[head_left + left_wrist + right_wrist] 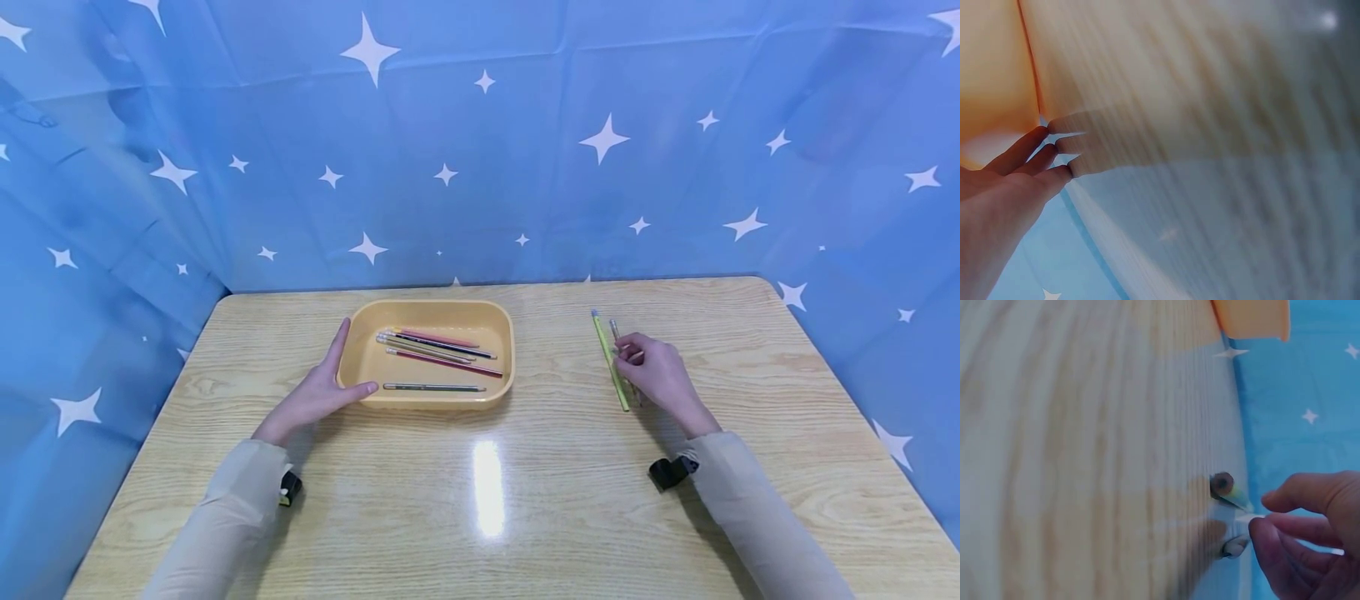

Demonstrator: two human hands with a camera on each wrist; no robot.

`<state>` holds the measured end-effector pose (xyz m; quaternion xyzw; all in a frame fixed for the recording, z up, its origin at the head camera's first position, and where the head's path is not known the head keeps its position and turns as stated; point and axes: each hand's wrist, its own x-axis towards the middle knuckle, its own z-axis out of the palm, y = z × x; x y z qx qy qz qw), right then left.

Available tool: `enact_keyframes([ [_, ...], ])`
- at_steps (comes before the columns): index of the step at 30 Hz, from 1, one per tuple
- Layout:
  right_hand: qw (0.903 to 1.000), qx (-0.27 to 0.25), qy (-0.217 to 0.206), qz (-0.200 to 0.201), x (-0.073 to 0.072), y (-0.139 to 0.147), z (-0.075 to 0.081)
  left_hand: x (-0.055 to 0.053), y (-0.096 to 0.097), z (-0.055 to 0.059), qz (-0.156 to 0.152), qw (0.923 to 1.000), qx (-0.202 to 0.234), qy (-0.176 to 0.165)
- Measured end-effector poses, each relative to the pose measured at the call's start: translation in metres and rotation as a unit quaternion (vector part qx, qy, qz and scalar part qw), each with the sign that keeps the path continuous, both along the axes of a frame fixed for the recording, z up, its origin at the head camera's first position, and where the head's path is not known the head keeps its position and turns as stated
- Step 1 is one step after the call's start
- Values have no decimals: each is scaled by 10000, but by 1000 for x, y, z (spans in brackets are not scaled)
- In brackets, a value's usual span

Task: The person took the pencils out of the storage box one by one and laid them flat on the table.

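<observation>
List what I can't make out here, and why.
Head: middle of the slim greyish pencil, covered by the bare right hand.
Head: any lettering on the yellow-green pencil, too small.
Right wrist: most of the rectangular orange plastic tray, cut off by the top edge.
Left wrist: fine grain of the pale wooden tabletop, blurred.

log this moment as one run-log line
left hand: at left side of tray | right hand: at grey pencil, grip unclear | lime-green pencil: on table, alongside | tray: holds pencils
</observation>
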<state>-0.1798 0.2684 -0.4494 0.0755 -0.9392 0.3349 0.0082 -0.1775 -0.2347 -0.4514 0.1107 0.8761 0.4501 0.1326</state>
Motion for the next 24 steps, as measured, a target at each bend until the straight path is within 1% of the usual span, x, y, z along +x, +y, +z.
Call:
enact_keyframes([
  [11, 9996, -158, 229, 93, 2, -5, 6, 0, 1, 1, 18, 9999, -61, 102],
  [20, 9986, -449, 169, 209, 0, -16, 11, -1, 1, 0, -3, 10000, -49, 74],
  [24, 9975, -548, 217, 382, -3, -20, 10, -1, 1, -1, 5, 10000, -70, 53],
])
